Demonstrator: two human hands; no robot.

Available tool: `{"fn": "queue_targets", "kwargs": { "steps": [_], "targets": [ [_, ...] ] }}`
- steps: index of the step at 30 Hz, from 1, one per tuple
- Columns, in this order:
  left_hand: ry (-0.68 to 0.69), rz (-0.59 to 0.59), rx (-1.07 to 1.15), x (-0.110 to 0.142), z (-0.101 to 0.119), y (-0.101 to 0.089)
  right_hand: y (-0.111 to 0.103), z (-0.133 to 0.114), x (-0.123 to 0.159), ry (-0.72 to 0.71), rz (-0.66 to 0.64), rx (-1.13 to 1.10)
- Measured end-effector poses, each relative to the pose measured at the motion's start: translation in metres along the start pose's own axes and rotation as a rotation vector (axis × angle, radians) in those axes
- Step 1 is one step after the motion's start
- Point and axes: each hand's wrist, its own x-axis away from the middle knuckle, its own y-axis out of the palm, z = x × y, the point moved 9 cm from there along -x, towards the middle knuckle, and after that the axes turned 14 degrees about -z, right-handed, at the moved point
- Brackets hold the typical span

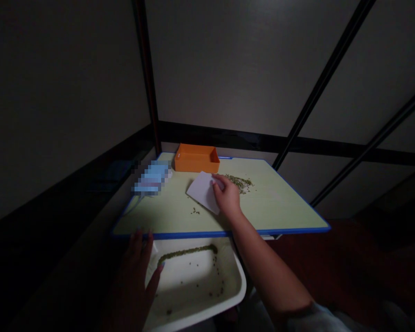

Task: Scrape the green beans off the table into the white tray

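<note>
My right hand (pixel 227 196) grips a white card (pixel 202 190), thumb on its near face, tilted over the pale green tabletop. Just beyond that hand lies a heap of small green grains (pixel 240 183), and a few loose ones (pixel 195 211) are scattered nearer the front edge. Below the edge is a white basin (pixel 240 281), with a line of grains (pixel 188 251) along its far side and several dark bits on its floor. My left hand (pixel 138 258) is in shadow at the basin's left side, fingers spread and holding nothing visible.
An orange open box (pixel 196 163) stands at the back of the table (pixel 283 207), which has a blue rim. A blurred-out light blue item (pixel 154 178) lies at the left edge. Dark-framed wall panels (pixel 221 69) rise close behind and on the left.
</note>
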Motion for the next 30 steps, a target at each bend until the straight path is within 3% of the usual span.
{"fn": "queue_targets", "kwargs": {
  "steps": [22,30],
  "targets": [
    [0.000,0.007,-0.003,0.000,0.004,-0.006,0.010,0.004,-0.004,-0.065,-0.112,-0.079],
    [-0.018,-0.046,0.020,-0.002,0.001,-0.003,0.015,0.002,-0.005,-0.101,-0.164,-0.164]
  ]
}}
